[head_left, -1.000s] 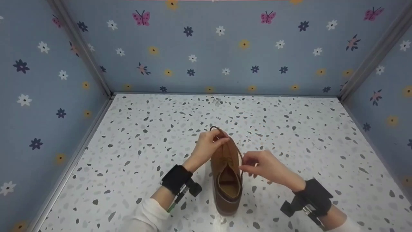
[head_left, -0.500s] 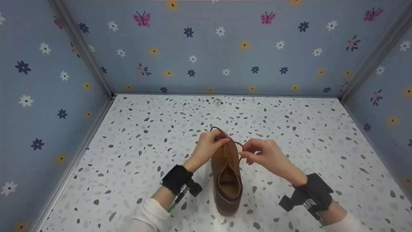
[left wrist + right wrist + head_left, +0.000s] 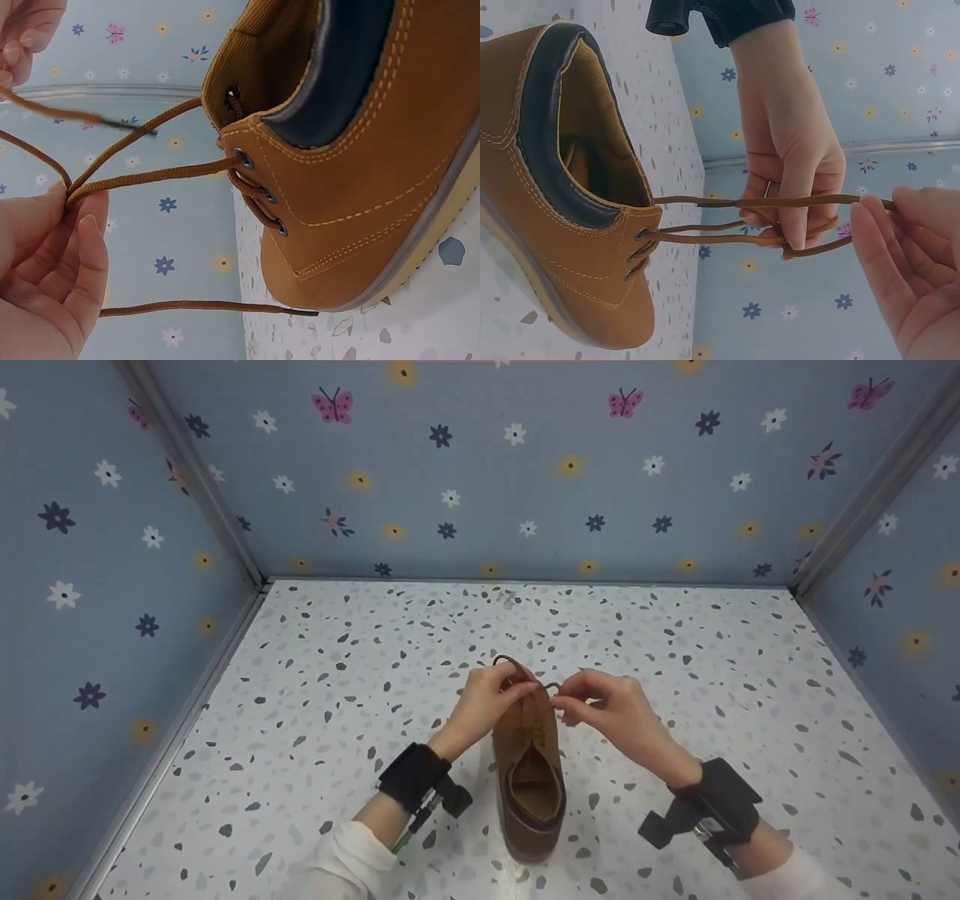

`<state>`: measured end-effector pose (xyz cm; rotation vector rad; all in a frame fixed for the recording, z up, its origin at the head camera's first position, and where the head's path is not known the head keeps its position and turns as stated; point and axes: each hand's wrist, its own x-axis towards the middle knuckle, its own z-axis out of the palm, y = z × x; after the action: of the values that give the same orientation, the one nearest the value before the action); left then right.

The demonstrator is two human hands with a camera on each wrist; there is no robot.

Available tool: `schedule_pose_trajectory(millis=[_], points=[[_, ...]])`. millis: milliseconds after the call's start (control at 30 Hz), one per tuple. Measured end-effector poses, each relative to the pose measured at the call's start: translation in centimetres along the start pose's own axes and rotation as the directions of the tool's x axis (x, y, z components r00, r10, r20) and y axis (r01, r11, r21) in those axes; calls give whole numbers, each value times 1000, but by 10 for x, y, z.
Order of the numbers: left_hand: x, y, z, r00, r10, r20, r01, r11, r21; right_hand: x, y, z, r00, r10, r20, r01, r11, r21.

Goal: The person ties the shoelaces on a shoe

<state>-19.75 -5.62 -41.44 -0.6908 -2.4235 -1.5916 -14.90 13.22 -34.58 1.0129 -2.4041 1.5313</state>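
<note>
A brown lace-up shoe [image 3: 531, 836] stands on the speckled surface with its toe pointing away. Over its toe, the left hand [image 3: 487, 697] pinches the shoelace [image 3: 157, 177] between thumb and forefinger, where strands from both sides of the shoe come together. The right hand [image 3: 619, 712] is just right of the left one, and its fingertips pinch a lace strand [image 3: 817, 201] that runs across beside the left hand's fingers. In the left wrist view, a loose dark-tipped lace end [image 3: 217, 305] hangs below the left hand. The shoe's dark padded collar [image 3: 334, 75] faces the wearer.
A white surface [image 3: 360, 637] with grey specks lies under the shoe. Blue panels [image 3: 495, 465] with flowers and butterflies enclose it at the back and both sides. Black straps with small cameras [image 3: 416, 776] sit on both wrists.
The right hand has moved away from the wearer along the shoe's right side, bringing its lace strand up close to the left hand. The left hand has stayed in place.
</note>
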Motion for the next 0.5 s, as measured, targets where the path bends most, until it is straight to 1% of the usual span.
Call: schedule_pose_trajectory(millis=[133,233,333,400,500], points=[[0,-1,0,1000,-2,4,2,1000,-11,0,4,5,995,-91,-34,90,995,-30],[0,-1,0,1000,-1,5,1,1000,-18,-1,8,9,989,-140,-40,138,989,-50],[0,-1,-1,1000,4,3,-4,1000,-15,-2,10,13,986,-163,-32,161,985,-70],[-1,-2,-1,1000,11,3,-11,1000,-12,-4,23,16,984,-176,-24,173,981,-89],[-1,-3,-1,1000,15,-1,-15,1000,3,-5,31,20,982,-189,-12,187,977,-106]])
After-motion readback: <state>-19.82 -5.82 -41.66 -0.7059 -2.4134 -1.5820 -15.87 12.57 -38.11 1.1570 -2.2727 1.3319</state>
